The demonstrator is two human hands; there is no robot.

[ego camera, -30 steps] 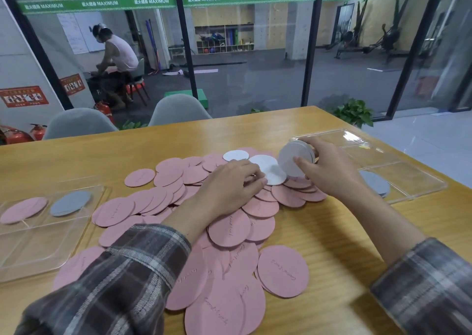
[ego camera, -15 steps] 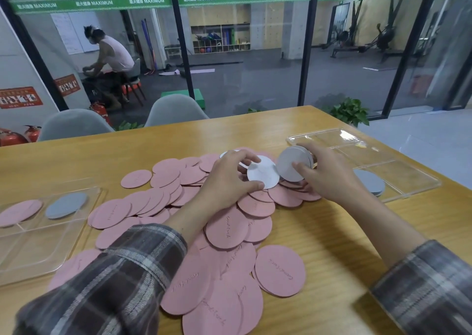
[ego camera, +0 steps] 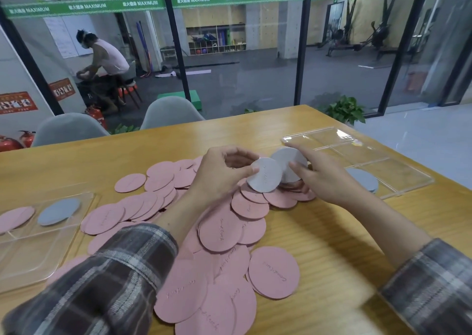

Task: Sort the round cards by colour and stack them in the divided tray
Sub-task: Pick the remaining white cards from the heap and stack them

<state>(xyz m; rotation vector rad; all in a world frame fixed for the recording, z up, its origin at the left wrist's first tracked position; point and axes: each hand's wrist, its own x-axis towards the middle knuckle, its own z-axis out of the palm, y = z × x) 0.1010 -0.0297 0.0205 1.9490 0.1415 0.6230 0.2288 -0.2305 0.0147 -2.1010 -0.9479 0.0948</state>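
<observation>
A: Look at the pink pile (ego camera: pixel 219 230) of round cards on the wooden table (ego camera: pixel 332 232). Your left hand (ego camera: pixel 224 176) is up over the far end of that pile.

B: Yes, and you pinch a pale round card (ego camera: pixel 265 176) by its edge with your thumb and fingers. The card stands tilted up, off the pink pile.

A: Your right hand (ego camera: pixel 327 181) is just beside it, over the far right end of the pile. You grip a stack of pale cards (ego camera: pixel 288 161) there, with your thumb on the front and one finger stretched along the top.

B: The pale round card sits in front of the stack and covers part of it. I cannot tell if they touch.

A: To the right of the pink pile lies the clear divided tray (ego camera: pixel 398 173). A grey card (ego camera: pixel 364 180) lies in the corner part nearest the pile. Your right hand hides some of it.

B: To the left of the pink pile is a second clear tray (ego camera: pixel 33 253). It holds a single pink card (ego camera: pixel 15 218) and another grey card (ego camera: pixel 58 210), side by side. The grey one is the closer of the two to the pile.
</observation>
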